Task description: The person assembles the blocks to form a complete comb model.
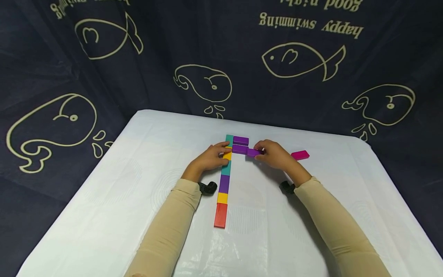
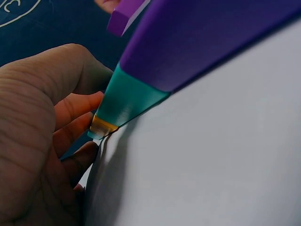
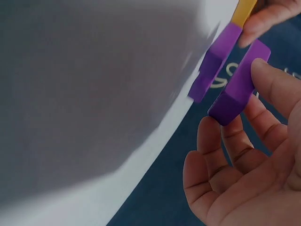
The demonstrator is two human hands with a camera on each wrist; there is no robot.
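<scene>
My right hand (image 1: 273, 154) pinches a purple block (image 1: 253, 153) between thumb and fingers. In the right wrist view the held block (image 3: 239, 89) is tilted, with the thumb on its upper face. Its left end meets the near purple block (image 1: 239, 149) in the head view; another purple block (image 1: 240, 141) lies just beyond. Both extend rightward from a line of coloured blocks. My left hand (image 1: 209, 157) rests at the far part of that line, fingers relaxed around a yellow block (image 1: 227, 156) and partly covering a teal block (image 1: 229, 138).
Toward me the line continues with a teal block (image 1: 226, 169), a purple block (image 1: 223, 184), a small yellow block (image 1: 222, 198) and a red block (image 1: 220, 215). A pink block (image 1: 300, 155) lies right of my right hand. The white-covered table (image 1: 104, 200) meets a dark printed curtain (image 1: 242, 96).
</scene>
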